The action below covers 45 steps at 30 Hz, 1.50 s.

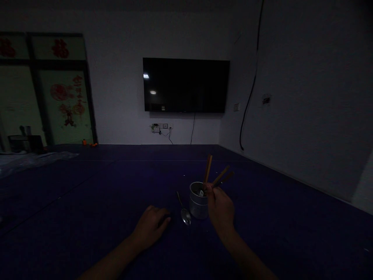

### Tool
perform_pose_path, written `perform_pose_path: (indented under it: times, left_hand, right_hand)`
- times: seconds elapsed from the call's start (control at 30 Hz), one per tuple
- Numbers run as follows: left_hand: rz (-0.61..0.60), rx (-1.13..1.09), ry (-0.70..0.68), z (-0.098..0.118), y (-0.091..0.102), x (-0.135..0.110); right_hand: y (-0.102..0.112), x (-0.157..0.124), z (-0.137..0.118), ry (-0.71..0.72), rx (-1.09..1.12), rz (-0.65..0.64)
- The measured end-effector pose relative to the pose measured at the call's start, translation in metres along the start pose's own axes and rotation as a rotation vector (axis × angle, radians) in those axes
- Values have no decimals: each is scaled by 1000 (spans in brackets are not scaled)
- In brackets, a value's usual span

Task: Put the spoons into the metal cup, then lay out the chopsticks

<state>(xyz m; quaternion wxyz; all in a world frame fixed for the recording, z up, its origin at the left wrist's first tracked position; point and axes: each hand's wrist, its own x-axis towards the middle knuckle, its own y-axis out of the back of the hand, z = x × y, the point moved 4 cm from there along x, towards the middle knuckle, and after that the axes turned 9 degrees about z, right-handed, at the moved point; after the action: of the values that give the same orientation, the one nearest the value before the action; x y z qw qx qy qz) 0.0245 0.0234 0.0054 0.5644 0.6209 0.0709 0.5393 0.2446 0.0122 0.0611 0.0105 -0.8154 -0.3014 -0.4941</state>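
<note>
A grey metal cup (199,206) stands upright on the dark blue surface. Wooden sticks like chopsticks (208,168) rise from it, and others (222,175) lean right behind my fingers. Inside the rim shows a small pale piece (201,193). My right hand (220,208) is closed at the cup's right rim, thumb and fingers pinched together; what sits between them is hidden. A shiny metal spoon (185,216) lies left of the cup, its bowl toward me. My left hand (151,225) rests on the surface left of the spoon, thumb apart from loosely bent fingers, holding nothing visible.
The wide dark blue surface (96,202) reaches to the walls. Clear plastic sheeting (32,160) and small orange objects (93,145) lie far left. A television (186,85) hangs on the back wall above sockets (165,126). A black cable (253,89) runs down the right wall.
</note>
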Motion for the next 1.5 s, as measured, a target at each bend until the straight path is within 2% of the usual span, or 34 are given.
perform_pose_path:
  times: [0.17, 0.33, 0.5, 0.93, 1.5]
  left_hand:
    - [-42, -7, -6, 3, 0, 0]
    - [-62, -9, -26, 3, -2, -2]
    - [-68, 10, -32, 1, -4, -3]
    - [-73, -14, -44, 2, -5, -2]
    - [-103, -4, -57, 2, -6, -1]
  right_hand:
    - [-6, -4, 3, -35, -74, -85]
    - [-7, -4, 3, -6, -178, -117]
    - [-6, -4, 1, -40, -284, -163]
    - [-4, -3, -1, -83, -371, -244]
    - [-5, -5, -2, -104, -327, -246]
